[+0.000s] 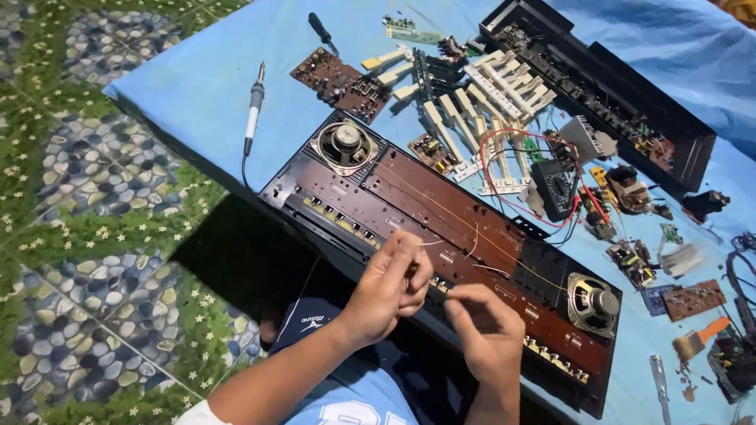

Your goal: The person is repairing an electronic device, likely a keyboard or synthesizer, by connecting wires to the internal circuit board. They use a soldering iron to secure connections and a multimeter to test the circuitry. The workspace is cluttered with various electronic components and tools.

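A blue cloth (213, 86) covers the table, and almost everything lies on it. The biggest thing is the open keyboard panel (441, 228), brown inside, which runs from the upper left to the lower right, with its near edge just under both hands. It has one round speaker (344, 145) at its left end and a second speaker (593, 303) at its right end. Behind it, at the top right, lies a long black case (622, 86) with boards inside. Between the case and the panel there is a heap of white keys (488, 102), loose and in rows. A brown board (340, 79) lies left of the keys. A soldering iron (253, 106) lies alone near the left edge of the cloth. A black meter (554, 187) with red leads sits right of the keys.

The left hand (390, 283) is closed, and its fingertips pinch a thin wire (431, 242) that comes from the panel. The right hand (488, 330) is just beside it, with curled fingers closed together; I cannot tell if it grips anything. Both hands hover over the front edge of the panel, near its middle.
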